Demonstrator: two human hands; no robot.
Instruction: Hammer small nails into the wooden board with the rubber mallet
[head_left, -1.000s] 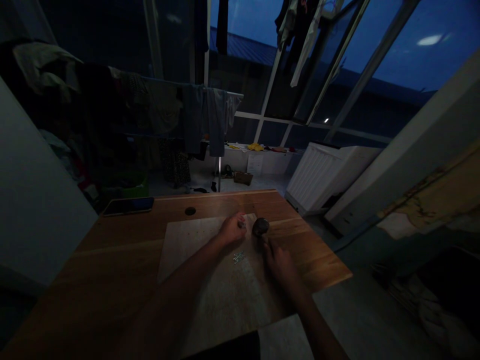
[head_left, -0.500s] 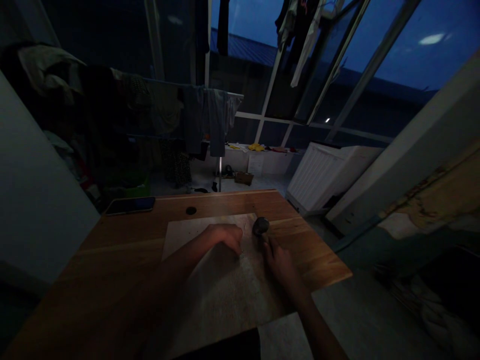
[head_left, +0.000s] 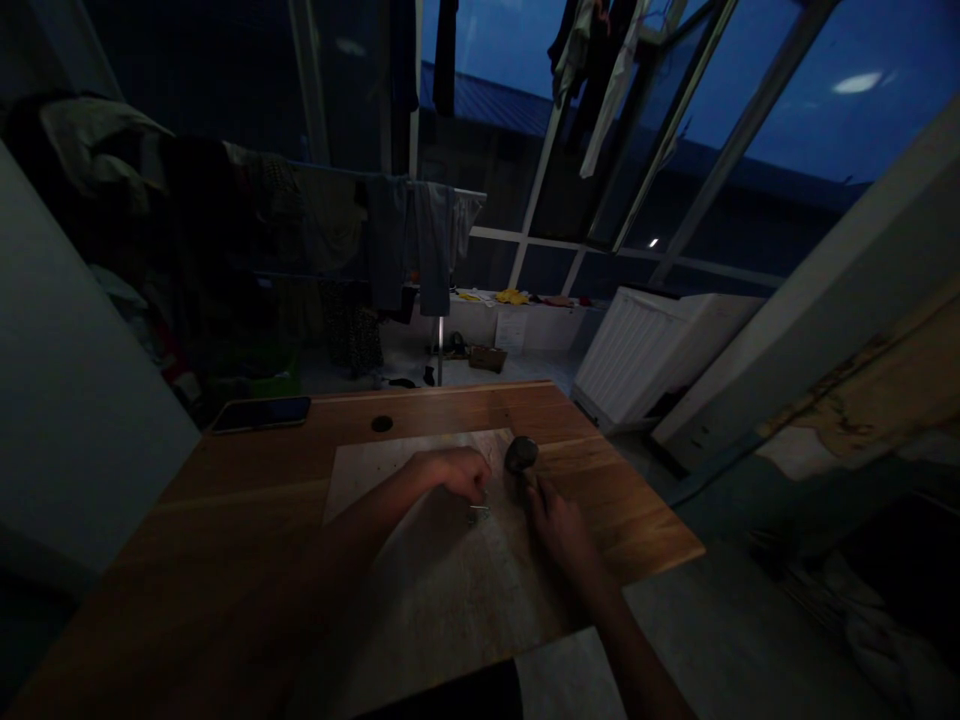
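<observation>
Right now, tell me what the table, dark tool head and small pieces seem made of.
Table: likely wood, smooth, showing brown grain streaks. Dark tool head: perhaps metal, given its faint sheen; too dim to be sure. Small pieces: probably metal, shiny, judging by their pale glint.

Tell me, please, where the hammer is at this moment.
In the head view, the hammer is right of centre, gripped in the right hand, near the far right corner of the pale board.

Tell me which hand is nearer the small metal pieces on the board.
Left. The left hand is just beyond the small metal pieces; the right hand is farther off to their right, holding the hammer.
</observation>
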